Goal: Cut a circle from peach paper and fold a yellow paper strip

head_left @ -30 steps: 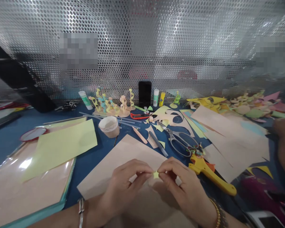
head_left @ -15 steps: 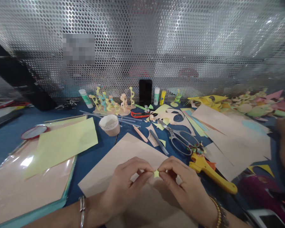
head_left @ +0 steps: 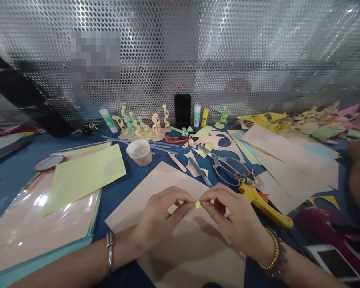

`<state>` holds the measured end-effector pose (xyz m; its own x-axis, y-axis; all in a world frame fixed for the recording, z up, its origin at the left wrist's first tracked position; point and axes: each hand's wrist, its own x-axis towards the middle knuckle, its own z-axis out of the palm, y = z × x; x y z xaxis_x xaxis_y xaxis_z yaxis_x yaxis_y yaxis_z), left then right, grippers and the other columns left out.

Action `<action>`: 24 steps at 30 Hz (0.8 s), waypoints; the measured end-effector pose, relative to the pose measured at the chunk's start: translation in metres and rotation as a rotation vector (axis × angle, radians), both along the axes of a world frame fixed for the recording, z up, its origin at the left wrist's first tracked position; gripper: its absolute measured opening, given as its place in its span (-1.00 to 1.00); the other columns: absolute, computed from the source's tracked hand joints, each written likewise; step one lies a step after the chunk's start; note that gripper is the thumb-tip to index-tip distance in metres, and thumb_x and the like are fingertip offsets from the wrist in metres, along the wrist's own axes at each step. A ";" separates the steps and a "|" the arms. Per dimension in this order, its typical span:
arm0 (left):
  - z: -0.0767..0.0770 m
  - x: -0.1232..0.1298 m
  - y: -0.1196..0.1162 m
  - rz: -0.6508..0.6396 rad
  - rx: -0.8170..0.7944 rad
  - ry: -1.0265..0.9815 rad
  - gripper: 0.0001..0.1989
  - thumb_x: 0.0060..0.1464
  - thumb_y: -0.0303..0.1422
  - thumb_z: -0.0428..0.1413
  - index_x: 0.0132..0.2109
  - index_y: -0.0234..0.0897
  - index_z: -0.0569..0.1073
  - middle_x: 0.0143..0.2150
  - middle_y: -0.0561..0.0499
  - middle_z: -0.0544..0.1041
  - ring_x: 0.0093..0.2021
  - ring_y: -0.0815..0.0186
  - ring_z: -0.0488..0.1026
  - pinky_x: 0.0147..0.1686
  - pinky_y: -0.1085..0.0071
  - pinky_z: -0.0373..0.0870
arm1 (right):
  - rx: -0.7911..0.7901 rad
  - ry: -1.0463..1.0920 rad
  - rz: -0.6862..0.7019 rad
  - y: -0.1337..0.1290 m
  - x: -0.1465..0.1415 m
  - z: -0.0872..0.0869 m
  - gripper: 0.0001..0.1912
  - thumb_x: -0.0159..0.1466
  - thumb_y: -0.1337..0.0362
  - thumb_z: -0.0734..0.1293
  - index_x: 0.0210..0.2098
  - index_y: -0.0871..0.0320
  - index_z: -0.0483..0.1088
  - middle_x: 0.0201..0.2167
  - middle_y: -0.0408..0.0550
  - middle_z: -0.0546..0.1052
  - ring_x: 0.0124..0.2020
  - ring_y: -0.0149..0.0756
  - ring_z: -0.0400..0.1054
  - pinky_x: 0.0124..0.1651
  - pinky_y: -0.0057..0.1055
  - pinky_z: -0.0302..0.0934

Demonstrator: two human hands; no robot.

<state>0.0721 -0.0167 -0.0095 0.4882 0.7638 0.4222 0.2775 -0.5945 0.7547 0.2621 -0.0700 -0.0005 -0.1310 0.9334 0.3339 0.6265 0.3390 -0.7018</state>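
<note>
Above pink paper (head_left: 156, 182), left hand (head_left: 163, 216), right hand (head_left: 234, 214) pinch tiny yellow paper star (head_left: 197, 204): light, soft, hold gently by edges.

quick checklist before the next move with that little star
1. Grip on the yellow-green paper star: ok, pinched between the left hand and right hand.
2. Star off the peach paper sheet: ok, held above it, with the hands' shadows on the sheet.
3. Star's whole outline: cannot tell, the fingertips crowd its points.
4. Scissors out of the hands' way: ok, they lie beyond the sheet, untouched.
5. Yellow-handled tool apart from the right hand: ok, it lies beside that hand, not touching.
6. Sheet's far edge free of scraps: not ok, cut paper scraps lie right by it.
</note>
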 end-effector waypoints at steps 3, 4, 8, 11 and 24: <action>0.009 -0.001 0.005 0.094 -0.029 0.051 -0.91 0.12 -0.44 0.12 -0.29 -0.15 0.51 -0.34 0.13 0.57 -0.40 0.43 0.46 -0.40 0.56 0.38 | 0.147 -0.085 -0.091 -0.004 0.012 0.021 -0.87 0.31 0.29 0.23 -0.18 0.11 0.39 -0.30 -0.12 0.47 -0.54 -0.49 0.33 -0.47 -0.51 0.24; 0.011 -0.002 0.007 0.118 -0.042 0.083 -0.91 0.12 -0.43 0.12 -0.30 -0.14 0.51 -0.35 0.13 0.57 -0.41 0.42 0.46 -0.41 0.56 0.37 | 0.198 -0.120 -0.123 -0.006 0.017 0.029 -0.88 0.31 0.29 0.24 -0.18 0.10 0.39 -0.31 -0.12 0.47 -0.54 -0.49 0.33 -0.47 -0.51 0.24; 0.012 -0.007 0.015 0.043 -0.071 0.247 -0.91 0.15 -0.39 0.10 -0.27 -0.15 0.51 -0.31 0.10 0.56 -0.32 0.36 0.47 -0.37 0.49 0.37 | 0.262 -0.231 -0.131 -0.019 0.032 0.053 -0.90 0.31 0.32 0.24 -0.20 0.05 0.39 -0.31 -0.16 0.49 -0.46 -0.47 0.39 -0.43 -0.54 0.24; 0.001 -0.010 0.018 -0.067 -0.052 0.315 -0.90 0.16 -0.41 0.09 -0.26 -0.18 0.52 -0.28 0.07 0.53 -0.24 0.33 0.46 -0.24 0.44 0.37 | 0.145 -0.369 0.043 -0.025 0.035 0.051 -0.88 0.34 0.28 0.22 -0.18 0.02 0.37 -0.28 -0.17 0.50 -0.36 -0.42 0.42 -0.37 -0.49 0.25; 0.002 -0.026 0.023 -0.157 -0.041 0.412 -0.82 0.23 -0.41 0.01 -0.14 -0.16 0.51 -0.18 0.04 0.52 -0.16 0.34 0.45 -0.14 0.43 0.37 | 0.095 -0.627 0.310 -0.050 0.045 0.019 -0.69 0.36 0.38 0.09 -0.28 0.08 0.44 -0.47 -0.13 0.49 -0.51 -0.41 0.38 -0.44 -0.50 0.21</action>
<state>0.0462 0.0060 -0.0071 0.7209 0.6789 0.1391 0.4686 -0.6254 0.6239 0.3075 -0.1203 0.0186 -0.5806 0.7926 0.1863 0.7679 0.6091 -0.1984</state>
